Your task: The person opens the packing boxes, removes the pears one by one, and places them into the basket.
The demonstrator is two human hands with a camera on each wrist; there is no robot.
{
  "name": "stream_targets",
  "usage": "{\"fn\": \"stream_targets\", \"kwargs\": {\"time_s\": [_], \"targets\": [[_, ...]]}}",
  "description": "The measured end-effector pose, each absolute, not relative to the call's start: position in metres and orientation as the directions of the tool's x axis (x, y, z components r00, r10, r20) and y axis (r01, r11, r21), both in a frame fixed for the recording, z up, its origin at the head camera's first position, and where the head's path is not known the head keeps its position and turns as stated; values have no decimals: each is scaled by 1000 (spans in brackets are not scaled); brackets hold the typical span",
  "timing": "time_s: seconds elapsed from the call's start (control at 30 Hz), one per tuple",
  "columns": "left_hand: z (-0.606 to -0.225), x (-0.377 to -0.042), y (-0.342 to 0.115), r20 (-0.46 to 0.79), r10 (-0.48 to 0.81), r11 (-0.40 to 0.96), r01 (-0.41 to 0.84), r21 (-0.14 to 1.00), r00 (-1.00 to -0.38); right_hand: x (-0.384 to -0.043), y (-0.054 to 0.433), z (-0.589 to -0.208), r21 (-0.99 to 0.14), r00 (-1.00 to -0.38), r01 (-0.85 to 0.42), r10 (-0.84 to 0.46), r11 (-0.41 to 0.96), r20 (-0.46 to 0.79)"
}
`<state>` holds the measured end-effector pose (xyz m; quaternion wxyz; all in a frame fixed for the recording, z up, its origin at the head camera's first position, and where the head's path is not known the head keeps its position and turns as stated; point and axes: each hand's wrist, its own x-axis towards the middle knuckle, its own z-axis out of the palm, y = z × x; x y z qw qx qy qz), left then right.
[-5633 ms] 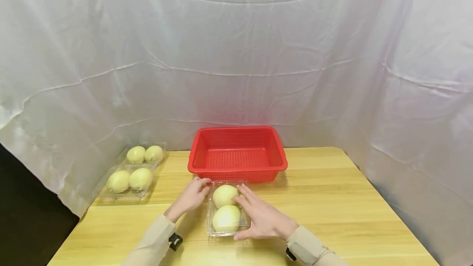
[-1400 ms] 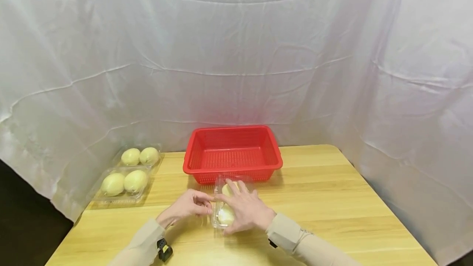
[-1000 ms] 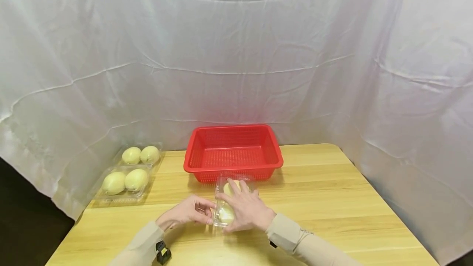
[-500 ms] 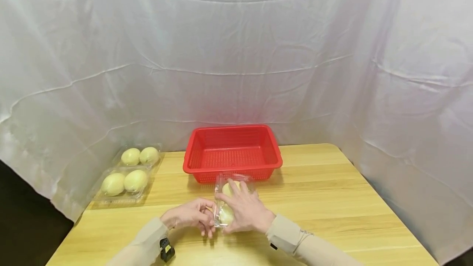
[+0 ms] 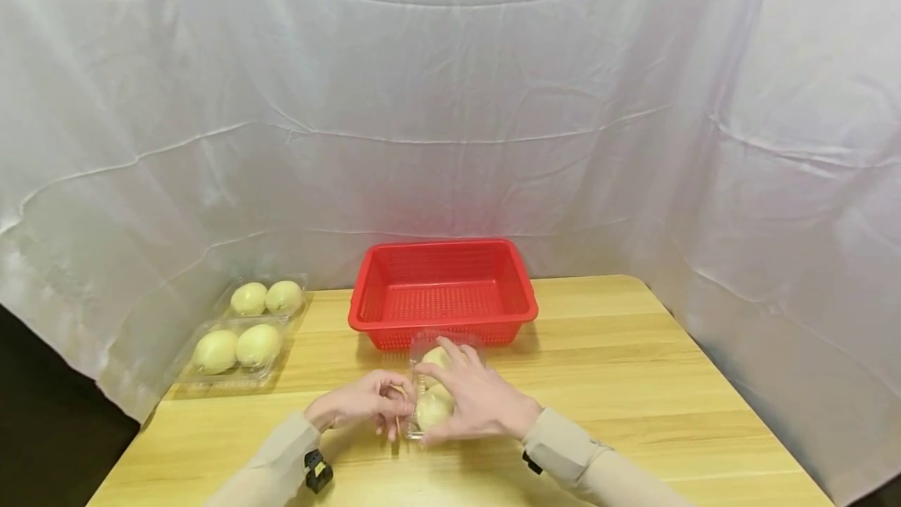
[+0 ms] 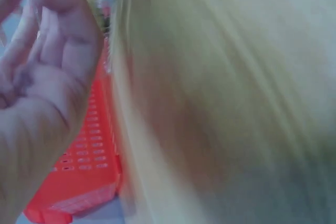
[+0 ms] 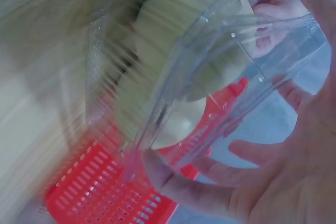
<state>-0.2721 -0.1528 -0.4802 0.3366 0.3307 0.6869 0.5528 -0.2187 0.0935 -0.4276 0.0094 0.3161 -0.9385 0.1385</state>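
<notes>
Clear box (image 5: pixel 420 350) of two pale yellow fruits (image 5: pixel 433 408), on the wooden table (image 5: pixel 633 397) before a red basket (image 5: pixel 443 325), right hand (image 5: pixel 482 401) spread wide over it, left hand (image 5: pixel 366 403) bent at its left edge, grip too blurred to tell, two similar boxes (image 5: pixel 221 382) farther left.

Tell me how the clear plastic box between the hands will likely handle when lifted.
The clear plastic box may flex when squeezed, as its walls look thin. Its load probably sits in the two pale yellow fruits inside. Being rounded, they could shift if it tilts.
</notes>
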Motion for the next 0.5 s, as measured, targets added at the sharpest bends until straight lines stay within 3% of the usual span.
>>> {"fn": "stream_targets", "kwargs": {"time_s": [0.13, 0.23, 0.5], "targets": [[-479, -275, -150, -21, 713, 219, 194, 956, -701, -217, 102, -426, -266, -778, -625, -616, 734, 127], [-480, -276, -144, 23, 633, 268, 248, 931, -774, -215, 106, -425, -251, -759, -648, -634, 719, 145], [-477, -274, -133, 96, 522, 372, 327, 869, -848, -211, 110, -430, -242, -760, -647, -635, 723, 137]]}}
